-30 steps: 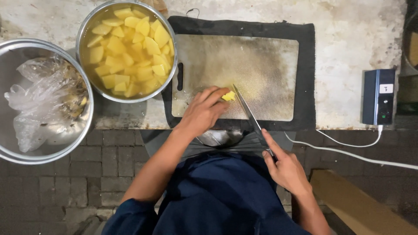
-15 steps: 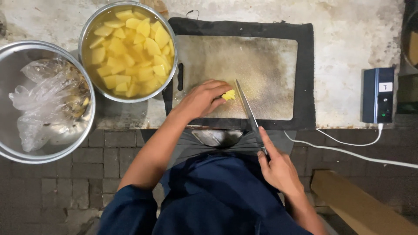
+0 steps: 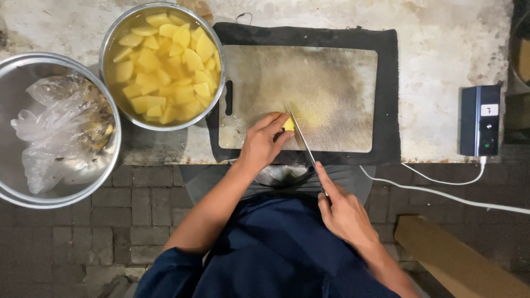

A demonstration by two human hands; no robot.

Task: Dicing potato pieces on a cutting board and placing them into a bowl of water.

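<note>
Head view shows our left hand (image 3: pixel 262 144) pinching a yellow potato piece (image 3: pixel 288 123) on the cutting board (image 3: pixel 331 94), fingers curled over it. Our right hand (image 3: pixel 343 212) is closed around the knife (image 3: pixel 301 138), its blade touching the piece. With fingertips so near the edge, we judge a slip on the wet potato could nick them.

a rough outdoor food-prep spot: a worn cutting board (image 3: pixel 331 94) on a stained concrete tabletop (image 3: pixel 441 49), a metal bowl (image 3: pixel 212 55) of potato pieces (image 3: pixel 165 66), brick paving (image 3: pixel 99 232) below.
</note>
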